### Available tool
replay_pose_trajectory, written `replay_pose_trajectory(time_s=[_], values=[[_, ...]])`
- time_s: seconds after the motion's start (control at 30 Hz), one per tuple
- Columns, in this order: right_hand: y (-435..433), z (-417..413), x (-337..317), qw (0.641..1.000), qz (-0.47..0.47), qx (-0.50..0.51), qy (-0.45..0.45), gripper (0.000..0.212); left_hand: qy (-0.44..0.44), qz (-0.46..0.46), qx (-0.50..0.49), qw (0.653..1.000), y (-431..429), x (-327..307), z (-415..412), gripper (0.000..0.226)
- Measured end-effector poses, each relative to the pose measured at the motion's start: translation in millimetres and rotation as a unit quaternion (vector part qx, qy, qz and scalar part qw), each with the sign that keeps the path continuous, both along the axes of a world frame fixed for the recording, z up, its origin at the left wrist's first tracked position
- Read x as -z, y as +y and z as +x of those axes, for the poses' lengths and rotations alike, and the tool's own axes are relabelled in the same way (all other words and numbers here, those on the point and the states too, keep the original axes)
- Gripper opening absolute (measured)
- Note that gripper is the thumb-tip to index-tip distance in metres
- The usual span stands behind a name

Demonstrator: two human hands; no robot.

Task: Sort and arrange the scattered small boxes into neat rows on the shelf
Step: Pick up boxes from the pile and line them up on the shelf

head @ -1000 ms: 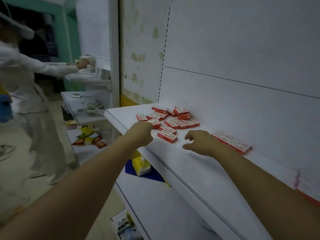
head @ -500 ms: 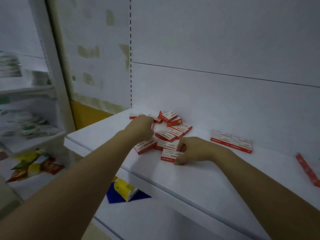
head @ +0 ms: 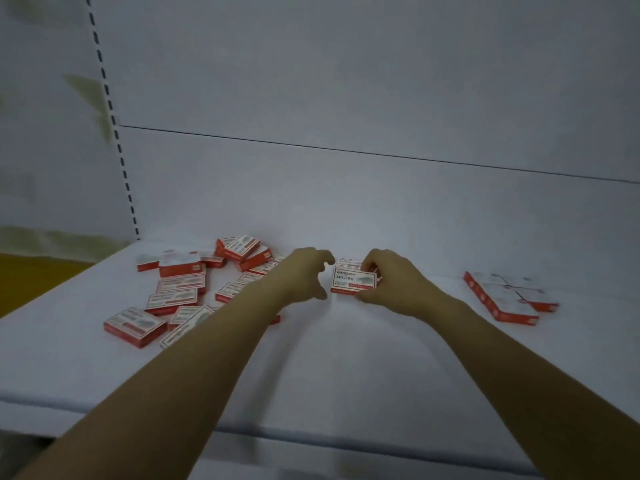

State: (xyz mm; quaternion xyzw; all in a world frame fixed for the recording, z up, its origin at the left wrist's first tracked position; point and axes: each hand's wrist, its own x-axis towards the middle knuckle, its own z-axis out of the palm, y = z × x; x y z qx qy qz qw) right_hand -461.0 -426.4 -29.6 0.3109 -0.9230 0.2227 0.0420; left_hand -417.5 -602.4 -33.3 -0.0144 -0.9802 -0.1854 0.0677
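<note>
Several small red-and-white boxes (head: 173, 299) lie scattered in a loose pile on the left part of the white shelf (head: 346, 375). My right hand (head: 391, 282) grips one box (head: 353, 280), held with its printed face toward me near the shelf's middle; another box shows just behind it. My left hand (head: 304, 275) hovers right beside that box, fingers loosely curled and holding nothing. My left forearm hides part of the pile. A few boxes (head: 502, 299) lie flat side by side at the right, near the back panel.
The shelf's white back panel (head: 346, 185) rises right behind the boxes. A perforated upright (head: 117, 140) marks the shelf's left end, with a yellow strip (head: 31, 275) beyond it. The shelf's front edge (head: 311, 434) runs across the bottom.
My right hand has picked up a box from the pile's front and carried it to the right. My left hand left the pile and came beside it. The view moved closer.
</note>
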Motion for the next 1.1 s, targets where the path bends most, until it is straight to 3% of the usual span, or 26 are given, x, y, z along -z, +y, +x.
replay_pose_trajectory(time_s=[0.2,0.43,0.6,0.8,0.87,0.97,1.1], values=[[14,-24,19,0.992,-0.085,0.028,0.085,0.032,0.127,0.070,0.046,0.988,26,15,-26,0.037],[16,-32,46,0.976,-0.188,0.021,0.105,0.036,0.221,0.213,0.001,0.952,28,41,-43,0.047],[24,-40,55,0.973,-0.209,0.016,0.093,0.038,0.228,0.270,0.014,0.936,28,54,-50,0.040],[33,-48,19,0.936,-0.311,-0.022,-0.164,0.037,0.136,0.466,0.002,0.875,21,41,-49,0.043],[34,-51,20,0.917,-0.341,-0.017,-0.205,0.030,0.109,0.502,0.002,0.858,21,36,-45,0.033],[31,-53,31,0.853,-0.444,-0.010,-0.272,0.020,0.072,0.540,0.005,0.838,22,33,-44,0.021],[28,-58,35,0.855,-0.428,0.014,-0.291,0.025,0.025,0.539,0.005,0.842,19,35,-46,0.027]])
